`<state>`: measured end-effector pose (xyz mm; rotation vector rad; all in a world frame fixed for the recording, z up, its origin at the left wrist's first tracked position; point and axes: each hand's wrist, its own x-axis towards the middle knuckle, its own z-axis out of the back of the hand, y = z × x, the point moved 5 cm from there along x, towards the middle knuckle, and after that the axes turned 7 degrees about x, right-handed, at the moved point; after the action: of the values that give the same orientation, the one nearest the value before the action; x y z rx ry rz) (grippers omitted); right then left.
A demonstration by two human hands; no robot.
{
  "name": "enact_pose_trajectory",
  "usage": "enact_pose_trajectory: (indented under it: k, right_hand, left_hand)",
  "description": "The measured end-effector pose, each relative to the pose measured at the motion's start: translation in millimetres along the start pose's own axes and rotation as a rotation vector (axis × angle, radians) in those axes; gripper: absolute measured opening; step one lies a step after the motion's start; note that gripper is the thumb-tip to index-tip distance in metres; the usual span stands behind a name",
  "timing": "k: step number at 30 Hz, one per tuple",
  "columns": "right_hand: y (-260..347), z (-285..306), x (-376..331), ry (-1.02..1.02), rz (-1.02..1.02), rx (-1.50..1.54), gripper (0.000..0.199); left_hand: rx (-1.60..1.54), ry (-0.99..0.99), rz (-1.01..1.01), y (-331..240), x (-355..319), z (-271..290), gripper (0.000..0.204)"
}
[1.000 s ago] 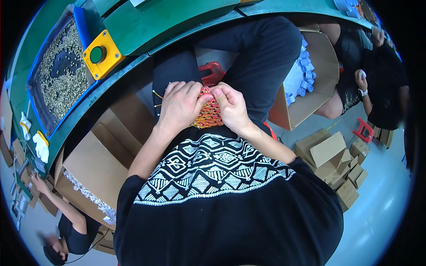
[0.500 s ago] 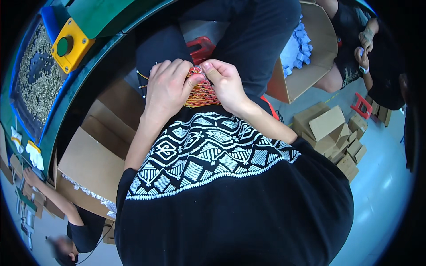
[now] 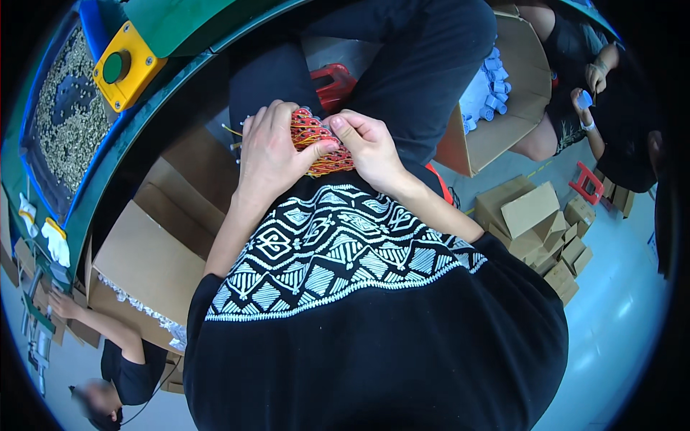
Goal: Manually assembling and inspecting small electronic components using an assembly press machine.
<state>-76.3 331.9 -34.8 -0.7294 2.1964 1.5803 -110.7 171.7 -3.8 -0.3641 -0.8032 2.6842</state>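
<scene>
Above my lap I hold a bundle of small red and black pieces with yellow wires [image 3: 305, 131]; its exact kind I cannot make out. My left hand [image 3: 269, 154] grips its left side, fingers over the far edge and thumb across the near face. Thin yellow wire ends [image 3: 231, 131] with pale tips stick out to the left beyond that hand. At the bundle's right edge my right hand [image 3: 370, 149] is closed, with thumb and forefinger pinched together. The hands cover much of the bundle's two sides.
At the left, a green bench carries a blue-edged tray of small metallic parts [image 3: 70, 136] and a yellow box with a green button [image 3: 123, 68]. Cardboard boxes [image 3: 154, 262] flank me; one at right holds blue-grey cylindrical pieces [image 3: 492, 93]. Co-workers sit at both sides.
The bundle has tilted, so more of its red face shows. My right hand sits slightly lower and further right in the picture. The co-worker at right now shows a blue piece in hand.
</scene>
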Motion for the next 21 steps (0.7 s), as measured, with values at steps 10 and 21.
enact_pose_trajectory:
  k: [10,21]
  right_hand:
    - [-12.1,16.0,-4.6,0.043,-0.085,-0.11,0.026]
    - [6.3,9.2,-1.9,0.1,0.043,-0.08,0.028]
  left_hand:
    - [-0.01,-0.054,0.108,11.8,-9.1,-3.8,0.071]
    - [-0.221,-0.116,0.371,37.0,-28.3,-1.8,0.059]
